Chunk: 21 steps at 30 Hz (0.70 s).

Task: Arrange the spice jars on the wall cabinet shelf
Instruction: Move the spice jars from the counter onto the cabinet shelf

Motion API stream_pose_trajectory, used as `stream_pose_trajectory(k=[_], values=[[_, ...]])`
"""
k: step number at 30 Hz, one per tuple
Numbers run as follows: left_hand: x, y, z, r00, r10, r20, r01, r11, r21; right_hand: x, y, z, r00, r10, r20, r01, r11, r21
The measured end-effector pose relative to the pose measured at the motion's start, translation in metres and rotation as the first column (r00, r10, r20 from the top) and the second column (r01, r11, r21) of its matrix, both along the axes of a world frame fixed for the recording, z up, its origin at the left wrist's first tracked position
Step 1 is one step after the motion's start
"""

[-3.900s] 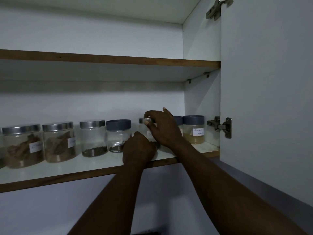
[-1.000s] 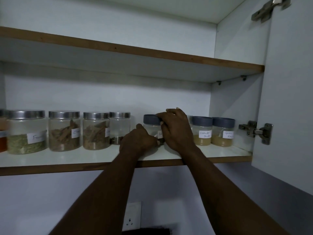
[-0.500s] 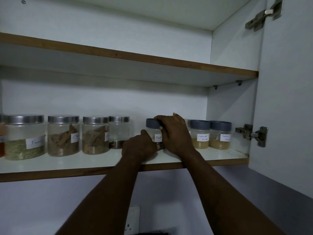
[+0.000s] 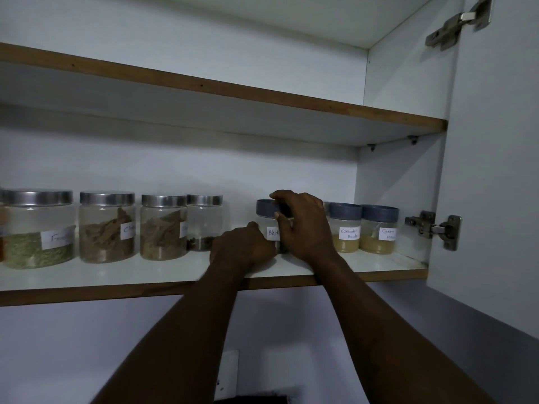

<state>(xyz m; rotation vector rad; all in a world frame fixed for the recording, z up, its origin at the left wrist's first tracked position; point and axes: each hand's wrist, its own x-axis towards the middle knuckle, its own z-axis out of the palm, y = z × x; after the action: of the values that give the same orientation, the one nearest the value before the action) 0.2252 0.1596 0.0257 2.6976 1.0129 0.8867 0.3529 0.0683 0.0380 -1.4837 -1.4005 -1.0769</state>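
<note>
A clear spice jar with a grey lid and a label starting "Black" [image 4: 269,217] stands on the lower cabinet shelf [image 4: 145,277]. My right hand [image 4: 306,225] grips its lid and right side. My left hand [image 4: 243,247] is curled against the jar's lower left, hiding its base. To the right stand two grey-lidded jars, coriander powder [image 4: 345,227] and garam masala [image 4: 379,228]. Left of my hands is a row of silver-lidded jars: a small one with dark seeds [image 4: 204,221], two with brown bark [image 4: 163,227] [image 4: 107,225] and one with green seeds [image 4: 38,227].
The open cabinet door [image 4: 495,170] hangs at the right with its hinge [image 4: 434,228] near the shelf end. An upper shelf [image 4: 221,88] runs overhead. A wall socket [image 4: 229,374] is below the cabinet. A silver lid peeks out behind my right hand.
My hands stay on the "Black" jar, with little movement over the last second. Earlier the grey-lidded jar stood left of my hands and a silver-lidded jar was under my right hand.
</note>
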Motion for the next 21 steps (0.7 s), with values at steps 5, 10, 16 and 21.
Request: stream_pose_trajectory(k=[5,10,16,21], values=[[-0.003,-0.001,0.003,1.000,0.001,-0.012,-0.002,1.000,-0.024,-0.001,0.002,0.001,1.000,-0.006,-0.028,0.006,1.000,-0.018],[-0.006,-0.003,0.003,0.999,0.018,0.046,-0.015,0.998,-0.068,-0.001,-0.004,0.004,0.998,0.011,-0.067,-0.007,0.998,0.057],[-0.029,-0.006,-0.001,0.977,0.105,0.188,-0.090,0.992,-0.086,-0.008,-0.014,0.006,0.999,-0.030,-0.027,0.034,0.990,0.135],[-0.077,0.006,-0.007,0.957,0.147,0.251,-0.118,0.985,-0.127,-0.040,-0.010,0.001,0.995,-0.005,0.098,0.003,1.000,0.020]])
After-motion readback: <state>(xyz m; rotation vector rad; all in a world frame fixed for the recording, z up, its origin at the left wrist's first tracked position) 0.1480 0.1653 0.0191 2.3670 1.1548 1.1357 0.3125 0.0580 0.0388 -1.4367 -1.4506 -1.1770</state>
